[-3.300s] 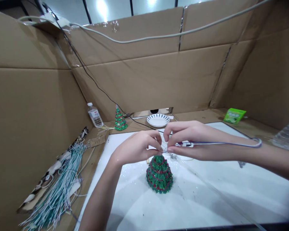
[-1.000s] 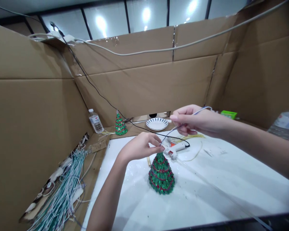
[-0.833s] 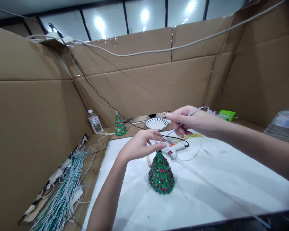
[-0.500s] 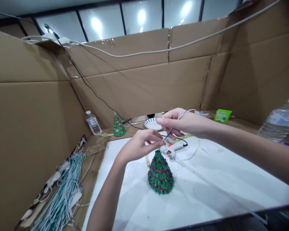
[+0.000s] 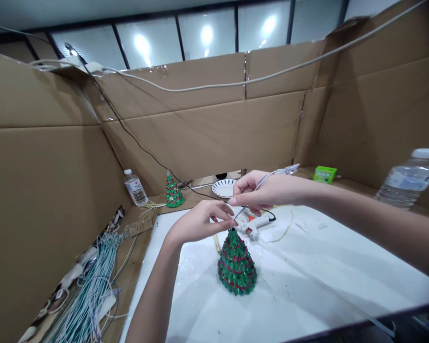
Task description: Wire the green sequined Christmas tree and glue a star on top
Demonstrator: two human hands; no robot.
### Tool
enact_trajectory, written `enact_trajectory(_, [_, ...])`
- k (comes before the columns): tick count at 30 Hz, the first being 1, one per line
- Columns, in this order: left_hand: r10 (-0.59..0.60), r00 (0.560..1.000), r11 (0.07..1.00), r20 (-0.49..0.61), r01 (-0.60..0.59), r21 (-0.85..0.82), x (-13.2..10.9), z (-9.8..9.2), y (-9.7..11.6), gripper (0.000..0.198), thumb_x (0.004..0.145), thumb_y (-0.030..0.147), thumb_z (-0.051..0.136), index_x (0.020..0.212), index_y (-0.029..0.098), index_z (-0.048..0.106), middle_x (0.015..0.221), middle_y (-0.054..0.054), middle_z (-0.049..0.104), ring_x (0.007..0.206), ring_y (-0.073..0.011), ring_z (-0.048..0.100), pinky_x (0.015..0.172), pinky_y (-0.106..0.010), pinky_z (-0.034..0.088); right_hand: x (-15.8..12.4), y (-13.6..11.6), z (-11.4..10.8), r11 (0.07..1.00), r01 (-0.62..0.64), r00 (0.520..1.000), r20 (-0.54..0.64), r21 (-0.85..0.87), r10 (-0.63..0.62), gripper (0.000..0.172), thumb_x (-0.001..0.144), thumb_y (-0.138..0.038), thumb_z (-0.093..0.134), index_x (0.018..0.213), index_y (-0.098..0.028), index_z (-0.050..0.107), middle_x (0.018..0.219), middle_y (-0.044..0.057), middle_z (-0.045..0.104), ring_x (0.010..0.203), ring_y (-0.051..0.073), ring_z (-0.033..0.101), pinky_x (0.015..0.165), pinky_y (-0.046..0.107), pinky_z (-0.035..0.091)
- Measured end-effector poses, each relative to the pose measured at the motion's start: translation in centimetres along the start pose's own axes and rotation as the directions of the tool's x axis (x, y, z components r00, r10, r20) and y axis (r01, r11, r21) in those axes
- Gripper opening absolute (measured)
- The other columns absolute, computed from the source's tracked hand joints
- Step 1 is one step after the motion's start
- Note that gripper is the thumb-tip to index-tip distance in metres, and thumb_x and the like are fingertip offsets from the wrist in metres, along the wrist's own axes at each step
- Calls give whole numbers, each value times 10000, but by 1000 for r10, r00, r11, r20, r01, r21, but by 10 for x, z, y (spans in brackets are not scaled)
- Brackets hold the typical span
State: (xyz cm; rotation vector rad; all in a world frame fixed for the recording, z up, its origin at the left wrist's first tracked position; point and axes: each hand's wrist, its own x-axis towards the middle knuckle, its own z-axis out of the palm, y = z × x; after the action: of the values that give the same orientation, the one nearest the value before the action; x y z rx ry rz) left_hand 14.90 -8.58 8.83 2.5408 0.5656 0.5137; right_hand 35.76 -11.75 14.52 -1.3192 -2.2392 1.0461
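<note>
A green beaded tree (image 5: 237, 267) with red bands stands upright on the white board (image 5: 289, 295). Just above its tip, my left hand (image 5: 203, 220) pinches the lower end of a thin pale wire (image 5: 240, 213). My right hand (image 5: 268, 190) is closed on the same wire a little higher and to the right. The wire passes over the back of that hand and ends in a clear piece (image 5: 287, 169). Where the wire's lower end meets the tree top is hidden by my left fingertips.
Behind the tree lies a white glue gun (image 5: 260, 221). A second tree (image 5: 173, 190), a water bottle (image 5: 136, 188) and a striped plate (image 5: 223, 188) stand farther back. Teal wires (image 5: 89, 290) lie left; a large bottle (image 5: 407, 178) and green packet (image 5: 324, 174) are right.
My right hand has moved slightly left and down, closer to my left hand. The wire's clear end now shows above my right wrist. The whole view has shifted a little.
</note>
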Motion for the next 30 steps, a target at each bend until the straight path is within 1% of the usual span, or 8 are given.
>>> enact_trajectory(2, [-23,1000,999,4,23,-24,1,0,-1,313,886,406,558,829,156,738,973,-67,694,837,-149,625,720,-255,476,0,-1,2,1000,0,999,42,20,-1,297,779,-460,635,763,-165,600,570,-2,574,464,77,471,407,189,305])
enact_trajectory(5, [-16,1000,998,7,16,-64,3,1,-4,329,879,431,560,856,148,726,983,-73,702,856,-158,633,744,-260,486,0,-3,5,993,27,993,110,115,-40,292,777,-462,639,789,-174,591,631,1,594,511,90,530,395,177,300])
enact_trajectory(9, [13,998,997,54,-9,-81,4,1,-7,322,888,411,549,846,146,727,1010,-71,705,875,-158,627,759,-262,483,0,-6,8,973,84,987,118,213,-111,302,803,-477,622,811,-178,578,642,-2,578,528,82,517,388,162,289])
enact_trajectory(12, [18,997,997,70,-13,-74,4,0,-7,288,892,367,551,833,153,734,1054,-67,693,909,-155,620,783,-260,472,0,-7,8,960,97,992,53,261,-115,354,845,-516,561,858,-163,585,630,2,557,516,83,506,375,167,288])
enact_trajectory(16, [-29,998,999,59,30,-29,2,-2,-2,294,897,361,536,829,168,747,1085,-65,671,880,-144,621,738,-243,469,-1,-1,7,926,122,991,-103,358,-91,398,895,-536,466,988,-165,578,583,-18,521,481,81,486,366,161,273])
enact_trajectory(20, [-35,999,998,40,37,-41,1,-1,1,285,895,359,541,851,181,759,1096,-72,671,936,-156,624,753,-236,470,-4,11,8,821,198,971,-222,536,-89,365,895,-514,455,1015,-179,535,554,-37,483,454,81,451,357,159,253])
enact_trajectory(24, [-46,998,997,36,48,-55,1,-1,-1,298,882,404,560,941,189,759,1106,-80,669,936,-158,631,774,-244,479,-8,25,12,659,266,956,-280,704,-87,295,878,-493,395,986,-223,445,543,-40,486,440,106,437,355,168,246])
enact_trajectory(30, [-63,997,996,48,66,-52,1,2,-2,272,884,375,565,970,204,757,1129,-73,667,959,-160,635,823,-257,481,-2,41,26,430,388,919,-380,815,-109,238,884,-463,305,839,-238,366,479,-40,443,408,136,413,349,204,252])
